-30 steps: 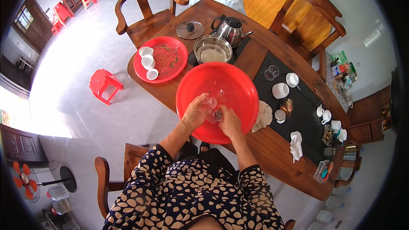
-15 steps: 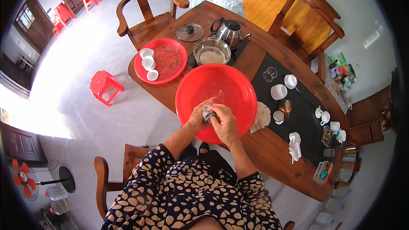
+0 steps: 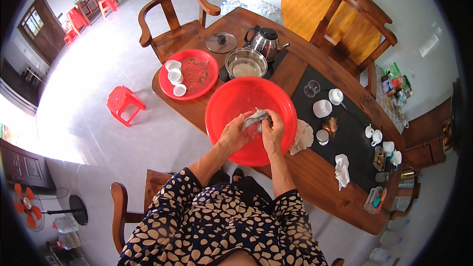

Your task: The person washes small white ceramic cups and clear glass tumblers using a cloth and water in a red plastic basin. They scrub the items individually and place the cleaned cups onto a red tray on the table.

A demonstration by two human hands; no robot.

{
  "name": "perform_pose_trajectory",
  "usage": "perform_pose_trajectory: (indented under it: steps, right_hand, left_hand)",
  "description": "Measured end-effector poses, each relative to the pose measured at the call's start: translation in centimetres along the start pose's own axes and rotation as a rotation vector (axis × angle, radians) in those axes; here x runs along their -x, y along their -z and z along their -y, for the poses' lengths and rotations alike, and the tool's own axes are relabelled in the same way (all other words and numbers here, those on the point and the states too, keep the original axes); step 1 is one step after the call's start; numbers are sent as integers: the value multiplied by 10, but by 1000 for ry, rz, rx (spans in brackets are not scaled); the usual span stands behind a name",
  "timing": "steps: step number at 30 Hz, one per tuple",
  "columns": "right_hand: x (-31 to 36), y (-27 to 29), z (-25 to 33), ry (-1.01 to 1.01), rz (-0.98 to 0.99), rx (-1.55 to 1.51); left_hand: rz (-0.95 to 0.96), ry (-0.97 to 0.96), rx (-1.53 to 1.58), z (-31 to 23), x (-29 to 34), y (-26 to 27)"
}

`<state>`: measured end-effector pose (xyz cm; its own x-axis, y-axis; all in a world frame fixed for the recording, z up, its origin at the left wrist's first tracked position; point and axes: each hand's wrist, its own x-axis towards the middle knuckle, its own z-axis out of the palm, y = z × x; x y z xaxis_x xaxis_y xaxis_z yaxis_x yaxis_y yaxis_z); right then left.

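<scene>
Over the big red basin (image 3: 221, 103) both my hands hold a small greyish-white cloth (image 3: 254, 118). My left hand (image 3: 235, 132) grips its left end, and my right hand (image 3: 272, 130) pinches the other end. Between them the cloth is partly spread and looks wet. The basin sits at the table's near edge, its lower part reaching over the edge. Just behind it stands a clear glass pot (image 3: 245, 64). A beige cloth (image 3: 302, 137) lies by the basin's right side.
A red tray (image 3: 197, 91) with several white cups (image 3: 175, 76) is at the left. A steel kettle (image 3: 266, 44) and a glass lid (image 3: 221, 42) stand behind. White cups (image 3: 322, 108), a glass (image 3: 312, 88) and a crumpled tissue (image 3: 342, 171) lie right. A red stool (image 3: 124, 103) stands on the floor.
The cloth was bunched between my two hands; now my hands are farther apart and it is opened out between them. My view has shifted slightly.
</scene>
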<state>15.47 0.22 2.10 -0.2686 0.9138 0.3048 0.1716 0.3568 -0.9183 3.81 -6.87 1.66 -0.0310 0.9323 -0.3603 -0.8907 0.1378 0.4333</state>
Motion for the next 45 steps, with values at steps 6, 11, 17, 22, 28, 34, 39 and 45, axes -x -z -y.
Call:
perform_pose_trajectory:
  steps: [6, 11, 17, 22, 28, 34, 39, 45]
  right_hand:
    - [26, -7, 17, 304, -13, 233]
    - [33, 3, 14, 460, 56, 326]
    - [38, 20, -1, 346, 433, 492]
    - [33, 14, 14, 177, 447, 468]
    - [20, -14, 13, 174, 331, 240]
    - [-3, -19, 18, -106, 399, -124]
    - [-31, -43, 35, 134, 475, 100]
    - [-38, -51, 23, 124, 439, 198]
  left_hand:
    - [5, -90, 110, 5, -16, 20]
    - [26, -112, 127, 11, -19, 33]
    - [-78, -192, 157, 0, -15, 18]
    - [-37, -236, 18, 11, -14, 42]
    - [-7, -147, -136, 6, 3, 22]
    - [-42, -504, -1000, -29, 6, 18]
    - [-210, -610, -1105, -74, 7, 11]
    - [-605, -1050, -1303, -137, -37, 43]
